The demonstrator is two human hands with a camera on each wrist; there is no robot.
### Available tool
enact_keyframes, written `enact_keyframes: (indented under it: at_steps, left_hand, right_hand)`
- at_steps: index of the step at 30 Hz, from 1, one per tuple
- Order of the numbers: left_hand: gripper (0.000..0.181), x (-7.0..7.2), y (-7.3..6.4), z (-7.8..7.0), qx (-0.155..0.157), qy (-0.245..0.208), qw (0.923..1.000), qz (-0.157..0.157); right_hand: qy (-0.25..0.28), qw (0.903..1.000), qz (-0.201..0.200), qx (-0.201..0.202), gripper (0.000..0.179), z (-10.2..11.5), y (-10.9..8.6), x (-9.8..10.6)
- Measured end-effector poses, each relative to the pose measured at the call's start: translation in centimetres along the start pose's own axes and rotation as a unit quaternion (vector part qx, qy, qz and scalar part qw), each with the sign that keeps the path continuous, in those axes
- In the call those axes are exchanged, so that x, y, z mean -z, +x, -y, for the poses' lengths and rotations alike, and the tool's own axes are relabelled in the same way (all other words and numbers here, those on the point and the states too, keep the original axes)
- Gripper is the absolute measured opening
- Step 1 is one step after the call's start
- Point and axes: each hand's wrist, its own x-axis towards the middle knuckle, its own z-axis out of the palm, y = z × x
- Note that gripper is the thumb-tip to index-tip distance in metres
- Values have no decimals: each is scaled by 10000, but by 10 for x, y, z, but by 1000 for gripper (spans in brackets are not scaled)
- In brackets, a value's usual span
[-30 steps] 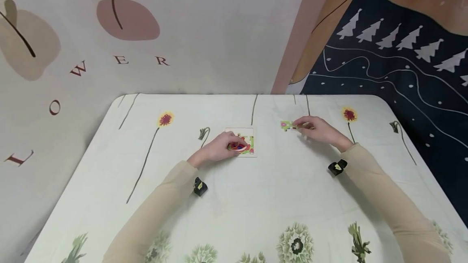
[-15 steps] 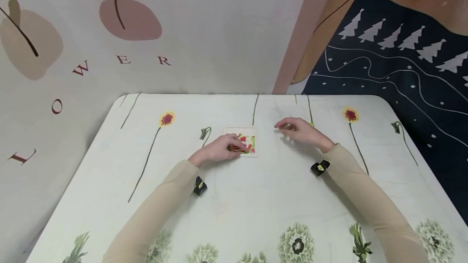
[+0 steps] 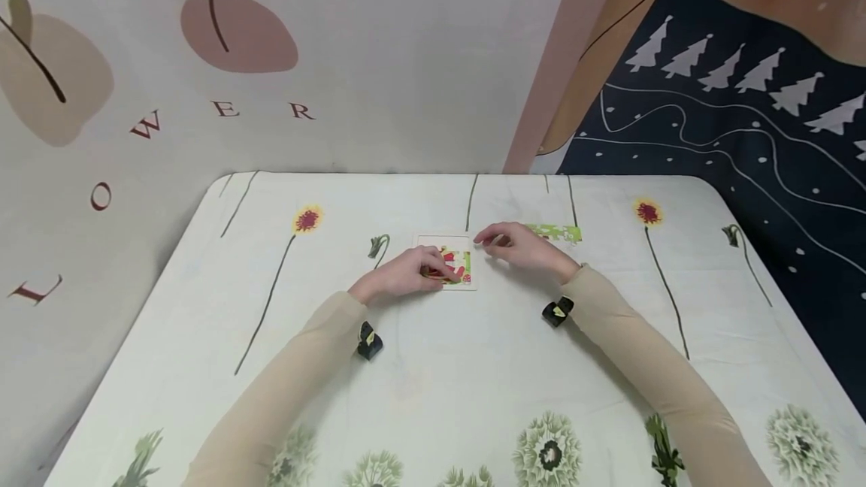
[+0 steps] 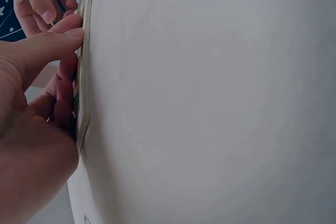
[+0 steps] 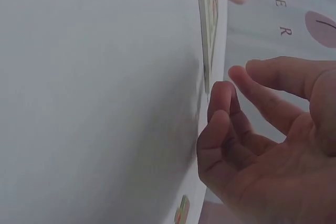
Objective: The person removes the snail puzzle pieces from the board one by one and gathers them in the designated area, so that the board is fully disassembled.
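Puzzle board: from my end it lies near the middle of the table (image 3: pixel 419 412); I see its pale rim, and take this board (image 3: pixel 440 240) as my landmark.
In the board: a printed picture (image 3: pixel 449 255), red and green, sits inside the rim; the left hand covers part of it.
Wall letters: left of and beyond the board, I can read the dark red letters (image 3: pixel 145 126) L, O, W, E, R.
Board's lie: flat, its edges running along and across the table; it looks nearly square, so I make out no long axis. Which way up the picture faces, I cannot tell.
Green pieces: right of the board, past the right hand, the green pieces (image 3: pixel 558 233) form a strip, long axis left to right.
Left hand: on the board's left part, the left hand (image 3: pixel 409 273) rests with fingers bent; I cannot tell if they pinch anything.
Right hand: just right of the board, the right hand (image 3: pixel 517 244) has thumb and index finger extended near each other, the other fingers loosely curled; I see nothing held.
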Motion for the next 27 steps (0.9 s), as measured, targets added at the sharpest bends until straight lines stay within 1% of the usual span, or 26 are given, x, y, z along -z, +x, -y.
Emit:
enact_keyframes:
  at_steps: [2, 6, 10, 18, 24, 27]
  left_hand:
    - [28, 0, 0, 1, -1, -21, 10000, 37]
    - [27, 0, 1, 2, -85, 0, 9999, 72]
    - [27, 1, 2, 3, -156, 34, 9998, 87]
    - [28, 1, 5, 4, 42, -72, 9999, 151]
    - [28, 1, 6, 5, 3, -89, 9998, 189]
    - [28, 2, 6, 5, 47, -106, 9997, 207]
  right_hand:
    - [-86, 9999, 76, -71, 30, 3, 3, -4]
    - [-149, 9995, 250, -86, 32, 9, 6, -11]
    - [-195, 9993, 307, -115, 32, 12, 9, -15]
    - [-230, 9993, 271, -141, 29, 13, 14, -18]
    - [-228, 9992, 266, -193, 27, 11, 17, -19]
    - [-153, 9993, 272, -200, 27, 10, 18, -18]
